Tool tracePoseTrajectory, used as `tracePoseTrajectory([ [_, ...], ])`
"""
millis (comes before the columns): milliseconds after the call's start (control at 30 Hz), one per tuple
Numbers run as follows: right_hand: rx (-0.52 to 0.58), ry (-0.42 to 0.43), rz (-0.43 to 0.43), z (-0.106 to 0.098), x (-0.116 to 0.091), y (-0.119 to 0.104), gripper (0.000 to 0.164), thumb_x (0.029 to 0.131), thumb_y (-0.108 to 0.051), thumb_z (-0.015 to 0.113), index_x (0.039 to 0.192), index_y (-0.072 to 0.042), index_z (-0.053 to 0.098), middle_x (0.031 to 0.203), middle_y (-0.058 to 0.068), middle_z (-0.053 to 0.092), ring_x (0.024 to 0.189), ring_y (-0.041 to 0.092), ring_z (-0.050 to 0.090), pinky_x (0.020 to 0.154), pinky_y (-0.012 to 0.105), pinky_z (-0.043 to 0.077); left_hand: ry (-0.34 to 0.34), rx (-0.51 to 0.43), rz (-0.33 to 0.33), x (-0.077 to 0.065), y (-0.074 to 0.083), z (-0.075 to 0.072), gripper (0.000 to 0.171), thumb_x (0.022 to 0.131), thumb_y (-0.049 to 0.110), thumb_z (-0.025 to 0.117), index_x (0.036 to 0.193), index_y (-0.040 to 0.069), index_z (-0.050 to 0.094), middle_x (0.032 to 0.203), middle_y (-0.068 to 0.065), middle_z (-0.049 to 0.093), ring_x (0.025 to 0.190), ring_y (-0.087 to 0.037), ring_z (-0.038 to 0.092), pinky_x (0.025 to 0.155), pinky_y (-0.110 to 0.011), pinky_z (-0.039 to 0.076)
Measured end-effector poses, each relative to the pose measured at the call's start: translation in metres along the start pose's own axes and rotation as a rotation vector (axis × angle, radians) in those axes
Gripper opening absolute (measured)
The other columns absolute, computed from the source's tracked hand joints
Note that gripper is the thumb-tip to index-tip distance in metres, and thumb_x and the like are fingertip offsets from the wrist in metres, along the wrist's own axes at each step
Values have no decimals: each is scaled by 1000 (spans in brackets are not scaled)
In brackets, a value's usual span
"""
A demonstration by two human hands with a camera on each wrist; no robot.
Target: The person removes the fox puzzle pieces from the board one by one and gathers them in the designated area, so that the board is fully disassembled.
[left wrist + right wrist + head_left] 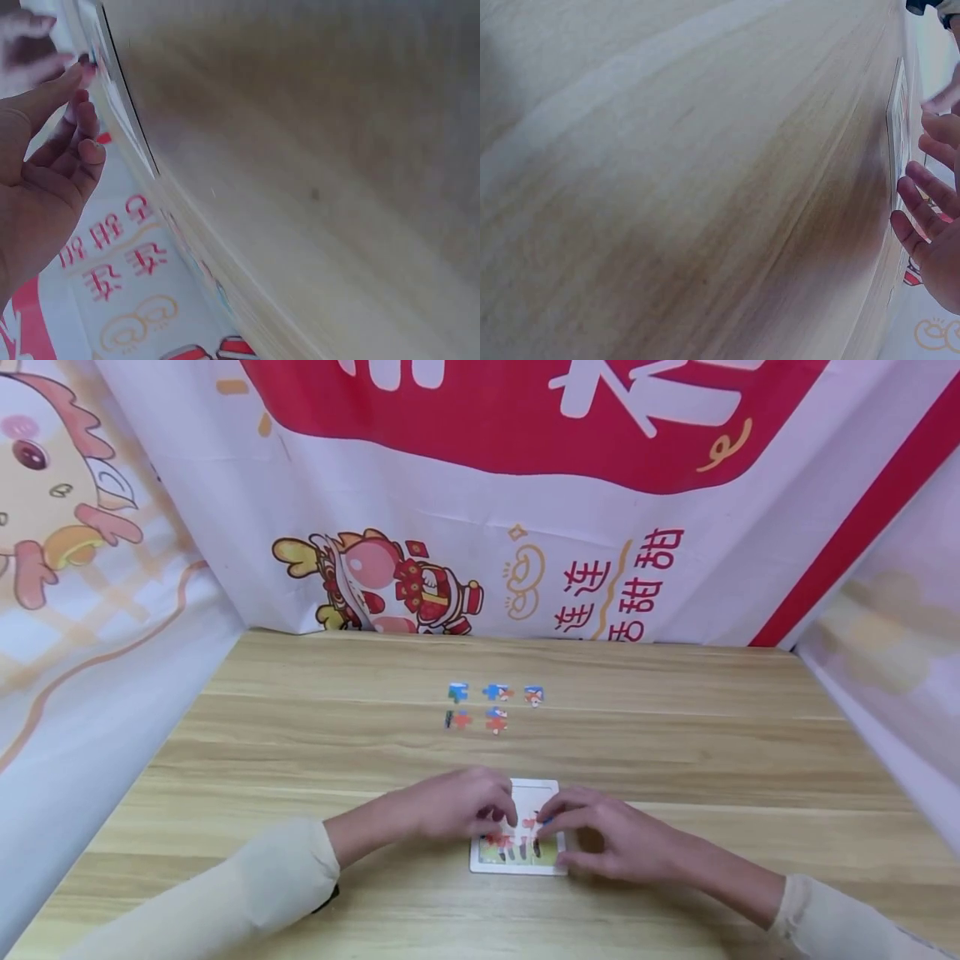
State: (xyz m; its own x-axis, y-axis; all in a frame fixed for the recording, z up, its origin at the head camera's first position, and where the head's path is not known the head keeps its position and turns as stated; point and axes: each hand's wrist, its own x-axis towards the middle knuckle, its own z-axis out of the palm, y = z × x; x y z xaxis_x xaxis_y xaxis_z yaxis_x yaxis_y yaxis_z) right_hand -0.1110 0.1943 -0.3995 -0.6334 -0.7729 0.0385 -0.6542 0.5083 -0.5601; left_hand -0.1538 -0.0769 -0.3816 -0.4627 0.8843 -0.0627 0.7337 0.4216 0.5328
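A small jigsaw tray (517, 870) with a white border lies on the table, its lower part filled with joined pieces showing legs and green ground. My left hand (457, 803) is over its left side. In the left wrist view the thumb and forefinger of that hand pinch a small red and dark puzzle piece (88, 73), largely hidden by the fingertips. My right hand (603, 835) is at the tray's right side, fingers apart and bent loosely, fingertips close over the pieces. The right wrist view shows this hand's fingers (922, 202) spread beside the tray (894, 127).
Beyond the tray lie several loose puzzle pieces in two rows, among them a blue and green piece (458, 692), a fox-face piece (533, 695) and a red piece (497, 721). A printed cloth (480, 493) hangs at the table's back edge, with more cloth on both sides.
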Motion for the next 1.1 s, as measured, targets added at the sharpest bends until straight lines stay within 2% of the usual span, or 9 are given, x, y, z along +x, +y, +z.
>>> tracePoseTrajectory([
  [167,-19,49,-23,0,2,3,26,95,-20,77,121,-19,76,125,-5,65,117,13,60,100,41,53,-75,48,38,1,7,10,15,92,7,77,105,13,81,86,8,60,76,2,51,71,-11,47],
  [300,-30,56,-30,0,3,5,25,95,-18,77,120,-18,76,123,-5,66,116,13,60,98,40,54,-105,44,42,0,9,14,30,95,2,73,120,15,79,89,8,62,78,2,50,70,-10,45],
  [467,-46,61,-31,0,3,6,25,94,-18,78,119,-17,77,122,-4,66,115,13,60,97,40,54,-125,101,57,0,12,15,33,97,2,69,127,17,76,90,8,61,78,0,47,70,-10,42],
  [667,-83,84,-21,0,7,5,22,93,-17,79,115,-15,77,120,-4,66,113,14,61,97,40,55,-139,94,49,0,12,16,32,99,3,67,128,17,75,95,7,62,82,2,49,73,-9,43],
  [900,-82,84,55,0,14,4,22,93,-16,78,115,-14,78,119,-5,66,114,15,60,99,43,53,-141,98,50,0,11,16,31,101,5,66,127,17,75,94,7,60,80,0,48,73,-10,43],
  [1100,-104,77,46,1,21,4,26,92,-12,79,117,-12,77,117,-2,67,111,17,59,97,42,54,-141,134,78,-1,11,16,34,102,4,64,130,21,74,111,7,66,94,2,53,83,-11,44],
])
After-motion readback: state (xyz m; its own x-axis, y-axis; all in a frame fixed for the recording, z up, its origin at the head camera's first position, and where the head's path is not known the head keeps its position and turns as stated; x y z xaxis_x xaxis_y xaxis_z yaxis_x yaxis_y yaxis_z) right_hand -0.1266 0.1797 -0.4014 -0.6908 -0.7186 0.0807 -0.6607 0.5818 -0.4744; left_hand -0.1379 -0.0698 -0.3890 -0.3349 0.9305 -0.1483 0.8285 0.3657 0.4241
